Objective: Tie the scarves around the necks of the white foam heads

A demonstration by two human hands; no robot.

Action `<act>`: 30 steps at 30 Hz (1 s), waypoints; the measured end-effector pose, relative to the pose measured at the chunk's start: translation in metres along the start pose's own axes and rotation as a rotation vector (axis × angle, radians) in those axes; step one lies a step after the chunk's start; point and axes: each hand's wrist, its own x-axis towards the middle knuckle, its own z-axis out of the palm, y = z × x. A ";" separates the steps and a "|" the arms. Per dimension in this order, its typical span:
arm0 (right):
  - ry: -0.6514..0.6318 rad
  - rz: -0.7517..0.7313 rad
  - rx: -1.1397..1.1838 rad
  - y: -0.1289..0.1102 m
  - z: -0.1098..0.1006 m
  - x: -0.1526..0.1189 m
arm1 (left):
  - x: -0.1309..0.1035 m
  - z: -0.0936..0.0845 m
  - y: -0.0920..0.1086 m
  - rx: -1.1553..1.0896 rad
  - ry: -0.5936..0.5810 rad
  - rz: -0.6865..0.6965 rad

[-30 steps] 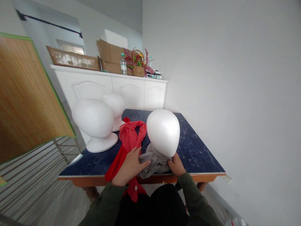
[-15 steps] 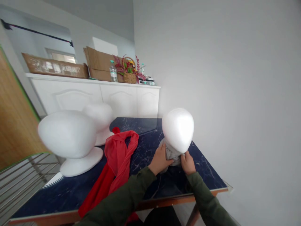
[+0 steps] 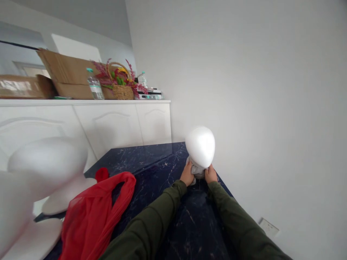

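A white foam mannequin head stands upright near the far right part of the dark blue marbled table. Grey cloth, perhaps a scarf, is bunched around its neck. From the left side, my left hand is closed on the cloth at the neck. On the opposite side my right hand grips the cloth just under the head. The head's base is hidden behind the cloth and my hands. To the left, a red scarf lies loosely looped on the table.
Two more white mannequin heads stand at the left, blurred. Behind the table is a white cabinet bearing cardboard boxes, a water bottle and a flower basket. A plain wall borders the right side, with a socket low down.
Both hands have pushed the mannequin head with its grey cloth farther away across the table, my arms now stretched out. The view has come forward and turned right.
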 end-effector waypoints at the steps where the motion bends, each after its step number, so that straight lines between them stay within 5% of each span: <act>1: -0.008 0.007 0.009 0.003 0.005 0.005 | 0.006 0.002 -0.007 0.019 0.005 -0.009; 6: -0.032 0.061 0.029 0.018 0.018 0.022 | 0.029 0.012 -0.026 0.105 0.045 -0.027; 11: -0.037 0.094 0.014 0.028 0.020 0.024 | 0.019 0.021 -0.021 0.166 0.162 -0.069; 20: 0.037 0.202 -0.022 0.014 0.004 0.006 | -0.046 0.017 0.007 0.342 0.182 -0.217; 30: -0.096 0.114 -0.218 -0.018 -0.036 -0.076 | -0.137 -0.003 0.046 0.409 0.010 -0.246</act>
